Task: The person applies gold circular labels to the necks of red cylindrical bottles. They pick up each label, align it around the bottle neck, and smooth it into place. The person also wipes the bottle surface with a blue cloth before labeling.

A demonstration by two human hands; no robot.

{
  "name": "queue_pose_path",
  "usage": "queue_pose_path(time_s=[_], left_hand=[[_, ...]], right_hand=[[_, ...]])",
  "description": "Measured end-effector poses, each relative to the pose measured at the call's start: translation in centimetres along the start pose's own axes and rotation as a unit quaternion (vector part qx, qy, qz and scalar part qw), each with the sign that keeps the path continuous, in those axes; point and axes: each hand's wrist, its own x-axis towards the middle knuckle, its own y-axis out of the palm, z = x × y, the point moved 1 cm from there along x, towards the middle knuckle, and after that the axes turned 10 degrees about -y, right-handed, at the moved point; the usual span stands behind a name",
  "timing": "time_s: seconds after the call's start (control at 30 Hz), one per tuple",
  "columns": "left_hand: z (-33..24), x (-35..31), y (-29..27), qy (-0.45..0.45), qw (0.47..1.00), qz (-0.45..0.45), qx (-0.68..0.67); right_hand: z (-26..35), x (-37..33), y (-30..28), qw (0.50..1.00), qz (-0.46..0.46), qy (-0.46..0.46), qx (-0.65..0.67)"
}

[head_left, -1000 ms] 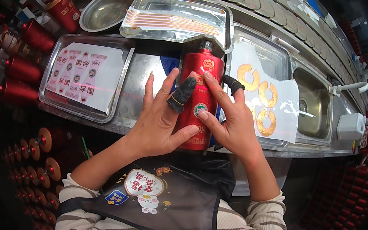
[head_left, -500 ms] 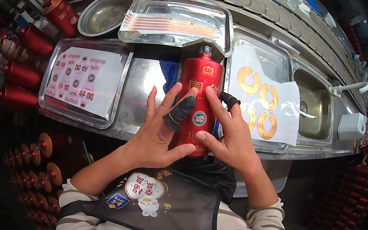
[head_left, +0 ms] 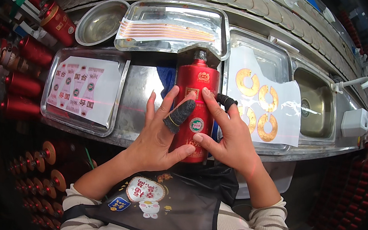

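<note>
A red bottle with gold print and a round green-and-white emblem lies in front of me, its neck pointing away. Its neck end is against a grey angular holder. From the left, my left hand reaches over the bottle with fingers spread. A black finger cover is on one finger, and a fingertip touches the gold print. My right hand lies along the right side, index fingertip on the upper print and thumb on the lower body. A black cover also wraps one right finger.
At left, a metal tray holds a sheet of printed decals. A round bowl and a tray of thin strips stand behind. At right are gold ring-shaped decals and a sink. Red bottles crowd the left.
The view has shifted slightly. My right index fingertip has slid a little up the bottle, toward the neck. Both hands stay on the bottle.
</note>
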Motion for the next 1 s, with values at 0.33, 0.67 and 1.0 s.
queue_pose_path(time_s=[0.33, 0.67, 1.0], left_hand=[[1.5, 0.1, 1.2, -0.051, 0.952, 0.012, -0.300], [1.3, 0.1, 0.8, -0.020, 0.977, -0.031, -0.209], [1.3, 0.8, 0.7, 0.040, 0.993, -0.061, -0.091]], right_hand=[[0.6, -0.3, -0.5, 0.995, 0.007, 0.071, 0.076], [0.1, 0.1, 0.0, 0.998, -0.050, -0.024, 0.000], [0.0, 0.7, 0.3, 0.997, -0.068, -0.045, -0.017]])
